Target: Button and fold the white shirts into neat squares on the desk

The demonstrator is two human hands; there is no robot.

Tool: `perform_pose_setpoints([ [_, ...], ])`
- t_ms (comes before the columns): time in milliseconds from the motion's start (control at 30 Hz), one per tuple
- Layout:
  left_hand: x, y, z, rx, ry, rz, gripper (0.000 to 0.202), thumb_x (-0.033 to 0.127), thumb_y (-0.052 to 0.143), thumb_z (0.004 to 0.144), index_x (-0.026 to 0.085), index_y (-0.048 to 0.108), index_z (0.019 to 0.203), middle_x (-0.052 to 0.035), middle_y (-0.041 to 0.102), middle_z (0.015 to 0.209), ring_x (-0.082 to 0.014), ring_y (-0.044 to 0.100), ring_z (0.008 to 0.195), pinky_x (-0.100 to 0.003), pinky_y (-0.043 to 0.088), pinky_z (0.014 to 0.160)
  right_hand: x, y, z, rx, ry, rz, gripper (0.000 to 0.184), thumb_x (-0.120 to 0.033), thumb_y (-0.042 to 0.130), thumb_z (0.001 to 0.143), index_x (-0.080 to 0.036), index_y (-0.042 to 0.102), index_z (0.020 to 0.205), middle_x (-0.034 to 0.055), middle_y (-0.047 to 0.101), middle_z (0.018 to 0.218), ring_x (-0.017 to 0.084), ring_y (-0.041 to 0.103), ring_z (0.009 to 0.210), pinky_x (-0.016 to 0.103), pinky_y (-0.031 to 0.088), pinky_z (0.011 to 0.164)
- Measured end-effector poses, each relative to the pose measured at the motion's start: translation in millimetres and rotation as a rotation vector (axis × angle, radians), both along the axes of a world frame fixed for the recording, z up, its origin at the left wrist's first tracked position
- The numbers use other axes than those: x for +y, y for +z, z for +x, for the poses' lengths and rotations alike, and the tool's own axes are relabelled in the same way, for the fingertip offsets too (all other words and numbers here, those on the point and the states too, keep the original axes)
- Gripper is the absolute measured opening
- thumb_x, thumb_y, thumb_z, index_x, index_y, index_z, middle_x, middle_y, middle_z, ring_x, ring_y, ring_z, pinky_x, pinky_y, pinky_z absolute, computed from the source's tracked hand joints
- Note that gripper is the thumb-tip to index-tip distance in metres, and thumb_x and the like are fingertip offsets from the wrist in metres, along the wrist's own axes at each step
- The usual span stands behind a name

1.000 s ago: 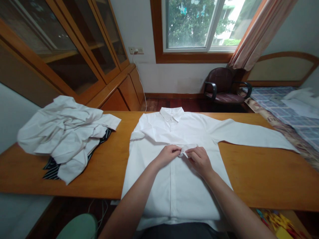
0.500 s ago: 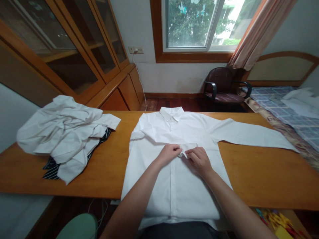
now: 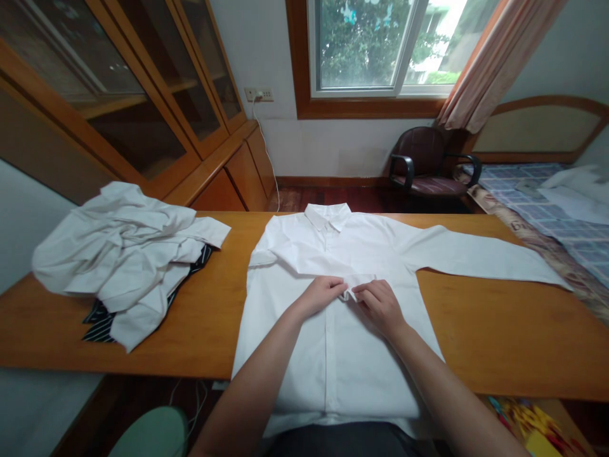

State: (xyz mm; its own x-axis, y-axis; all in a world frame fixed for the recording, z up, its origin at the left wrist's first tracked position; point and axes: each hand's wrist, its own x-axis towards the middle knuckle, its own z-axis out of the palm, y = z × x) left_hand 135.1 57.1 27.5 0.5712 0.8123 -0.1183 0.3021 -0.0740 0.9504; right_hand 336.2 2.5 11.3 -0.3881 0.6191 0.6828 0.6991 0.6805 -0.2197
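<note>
A white long-sleeved shirt lies flat, front up, on the wooden table, collar at the far side. One sleeve is folded across the chest, its cuff near the button line. My left hand and my right hand meet at that cuff, and the fingers of both pinch its edge. The other sleeve stretches out to the right along the table.
A crumpled pile of white garments over a dark striped cloth sits at the table's left end. Beyond the table are wooden cabinets, a dark armchair, a window and a bed. A green stool stands below left.
Hardly anything: both hands stay pinched at the cuff, with only slight finger shifts.
</note>
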Motion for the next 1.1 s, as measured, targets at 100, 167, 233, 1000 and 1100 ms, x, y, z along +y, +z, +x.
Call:
perform_pose_setpoints([
  [100, 0.4, 1.5, -1.3, -0.011, -0.010, -0.015, 0.034, 0.042, 0.054, 0.089, 0.017, 0.052, 0.066, 0.0049, 0.045, 0.063, -0.0122, 0.042, 0.065, -0.024, 0.031, 0.063, 0.2, 0.2, 0.1, 0.008, 0.005, -0.018, 0.019, -0.005, 0.059, 0.092, -0.021, 0.056, 0.082, 0.0032, 0.073, 0.088, 0.017, 0.061, 0.076, 0.034, 0.038, 0.073],
  [167, 0.6, 3.0, -1.5, -0.010, -0.017, -0.005, 0.033, 0.041, 0.053, 0.089, 0.017, 0.054, 0.067, 0.0045, 0.047, 0.064, -0.0127, 0.044, 0.066, -0.024, 0.033, 0.063, 0.5, 0.3, 0.1, 0.014, 0.007, -0.026, 0.018, -0.006, 0.059, 0.091, -0.021, 0.056, 0.083, 0.0031, 0.073, 0.089, 0.017, 0.062, 0.077, 0.034, 0.038, 0.074],
  [233, 0.8, 4.4, -1.5, -0.009, -0.033, 0.002, 0.030, 0.038, 0.051, 0.089, 0.017, 0.057, 0.068, 0.0035, 0.052, 0.066, -0.0140, 0.047, 0.069, -0.024, 0.036, 0.065, 0.8, 0.4, 0.0, 0.026, 0.002, -0.032, 0.018, -0.006, 0.060, 0.091, -0.022, 0.057, 0.083, 0.0031, 0.073, 0.089, 0.017, 0.062, 0.077, 0.034, 0.039, 0.075],
  [1000, -10.4, -4.6, -0.6, 0.081, -0.036, 0.396, 0.011, 0.026, 0.063, 0.087, 0.019, 0.072, 0.090, -0.0019, 0.070, 0.089, -0.0178, 0.060, 0.087, -0.027, 0.045, 0.082, 1.3, -9.3, 4.6, 0.066, -0.053, -0.108, 0.011, -0.012, 0.060, 0.091, -0.022, 0.060, 0.089, 0.0062, 0.069, 0.094, 0.020, 0.061, 0.083, 0.035, 0.047, 0.073],
  [1100, -10.5, -6.6, 0.9, 0.096, -0.027, 0.420, 0.012, 0.026, 0.062, 0.089, 0.019, 0.071, 0.089, -0.0023, 0.069, 0.087, -0.0178, 0.059, 0.085, -0.028, 0.043, 0.082, 1.3, -10.7, 5.0, 0.103, -0.067, -0.162, 0.011, -0.011, 0.059, 0.090, -0.022, 0.060, 0.089, 0.0099, 0.066, 0.109, 0.019, 0.062, 0.079, 0.034, 0.051, 0.069],
])
